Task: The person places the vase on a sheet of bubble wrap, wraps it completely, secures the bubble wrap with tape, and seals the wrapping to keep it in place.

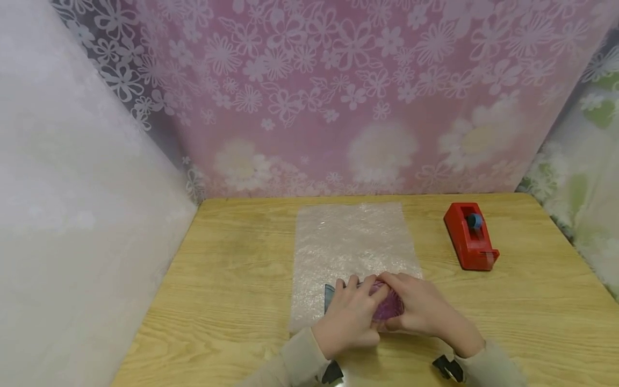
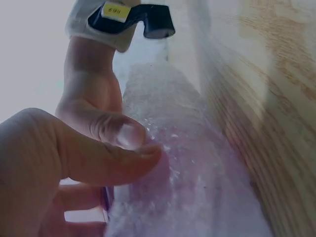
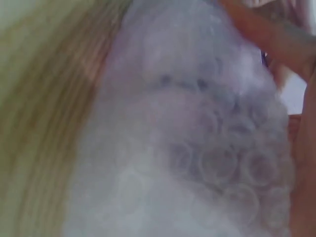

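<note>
A sheet of bubble wrap (image 1: pixel 353 236) lies on the table, with a purple patterned item (image 1: pixel 388 307) on its near part. A small blue-grey piece (image 1: pixel 329 294) shows left of the purple item. My left hand (image 1: pixel 349 318) lies over the item with its fingers bent across the top. From the right, my right hand (image 1: pixel 422 305) grips the item's other end, fingertips close to the left hand's. In the left wrist view both thumbs pinch the raised near side of the wrap (image 2: pixel 158 94) against the item. Round bubbles of the wrap (image 3: pixel 217 163) fill the right wrist view.
A red tape dispenser (image 1: pixel 464 242) with a blue-edged roll stands at the right back of the wooden table (image 1: pixel 232 269). Flowered pink cloth (image 1: pixel 300 107) hangs behind the table, and pale sheets flank both sides. Dark wrist cameras (image 1: pixel 448 368) sit at my cuffs.
</note>
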The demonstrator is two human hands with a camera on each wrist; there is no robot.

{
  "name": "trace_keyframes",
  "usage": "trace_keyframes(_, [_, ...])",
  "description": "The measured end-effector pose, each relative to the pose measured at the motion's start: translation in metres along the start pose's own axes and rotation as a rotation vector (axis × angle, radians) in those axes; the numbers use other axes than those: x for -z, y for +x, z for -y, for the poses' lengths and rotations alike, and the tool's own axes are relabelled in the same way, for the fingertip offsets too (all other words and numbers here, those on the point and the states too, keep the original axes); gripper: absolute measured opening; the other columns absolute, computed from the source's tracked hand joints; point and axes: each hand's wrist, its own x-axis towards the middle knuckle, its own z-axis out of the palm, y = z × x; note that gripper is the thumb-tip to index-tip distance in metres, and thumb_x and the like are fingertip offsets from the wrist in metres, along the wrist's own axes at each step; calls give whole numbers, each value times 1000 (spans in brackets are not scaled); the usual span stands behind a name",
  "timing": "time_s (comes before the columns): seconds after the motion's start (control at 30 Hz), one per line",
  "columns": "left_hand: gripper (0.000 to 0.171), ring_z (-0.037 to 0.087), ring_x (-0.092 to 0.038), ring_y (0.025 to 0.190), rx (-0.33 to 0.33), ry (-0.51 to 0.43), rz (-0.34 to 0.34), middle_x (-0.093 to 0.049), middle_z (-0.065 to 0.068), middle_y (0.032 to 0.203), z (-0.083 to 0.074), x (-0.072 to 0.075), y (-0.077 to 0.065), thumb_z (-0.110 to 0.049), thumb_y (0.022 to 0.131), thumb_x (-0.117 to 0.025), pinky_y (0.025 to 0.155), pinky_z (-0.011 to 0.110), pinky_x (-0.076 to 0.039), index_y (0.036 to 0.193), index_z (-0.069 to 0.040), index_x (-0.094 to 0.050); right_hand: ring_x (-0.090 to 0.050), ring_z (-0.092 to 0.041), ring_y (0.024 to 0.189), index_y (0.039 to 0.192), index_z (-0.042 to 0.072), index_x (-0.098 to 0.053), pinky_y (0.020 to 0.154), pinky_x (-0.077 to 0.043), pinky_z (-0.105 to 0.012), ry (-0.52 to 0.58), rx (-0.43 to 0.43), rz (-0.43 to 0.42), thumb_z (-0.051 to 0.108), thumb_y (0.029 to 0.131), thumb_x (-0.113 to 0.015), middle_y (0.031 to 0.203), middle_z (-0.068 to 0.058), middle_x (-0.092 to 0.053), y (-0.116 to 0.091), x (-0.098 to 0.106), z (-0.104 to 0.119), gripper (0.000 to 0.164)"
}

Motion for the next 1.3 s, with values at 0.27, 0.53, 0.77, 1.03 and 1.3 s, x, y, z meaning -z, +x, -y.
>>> trace_keyframes(0.27, [88,32,-57,116,-7,-34,16,-52,1,141,1,1,2,-36,65,-76,84,52,-50,147,-30,-47,-65,-26,95,137,9,-54,70,-54,-49,4,-46,-47,52,67,-83,108,-9,-68,-10,-2,6,87])
trace_keyframes(0.53, [87,25,-56,111,0,-9,35,-51,-1,142,3,-1,3,-41,66,-74,82,46,-49,148,-29,-45,-65,-25,91,142,7,-43,64,-53,-46,-16,-47,-49,42,68,-86,106,-10,-67,-10,-6,10,93])
trace_keyframes(0.77, [86,23,-56,110,-5,8,44,-50,-2,141,3,-1,3,-43,70,-72,81,45,-48,150,-30,-43,-66,-30,95,141,8,-36,68,-53,-52,26,-82,-14,39,67,-87,108,-13,-67,-8,-5,9,95])
trace_keyframes(1.03, [86,26,-58,110,-16,15,34,-53,0,138,2,-2,3,-40,66,-72,81,48,-50,147,-29,-46,-66,-26,91,135,11,-41,61,-52,-45,29,-112,21,39,66,-87,105,-11,-66,-7,-3,14,88])
trace_keyframes(1.3, [82,25,-57,107,-29,36,16,-55,1,135,2,-3,3,-41,65,-72,79,46,-49,143,-26,-49,-65,-24,86,135,9,-43,58,-51,-44,-12,-141,32,38,65,-86,98,-9,-66,-5,-4,17,88])
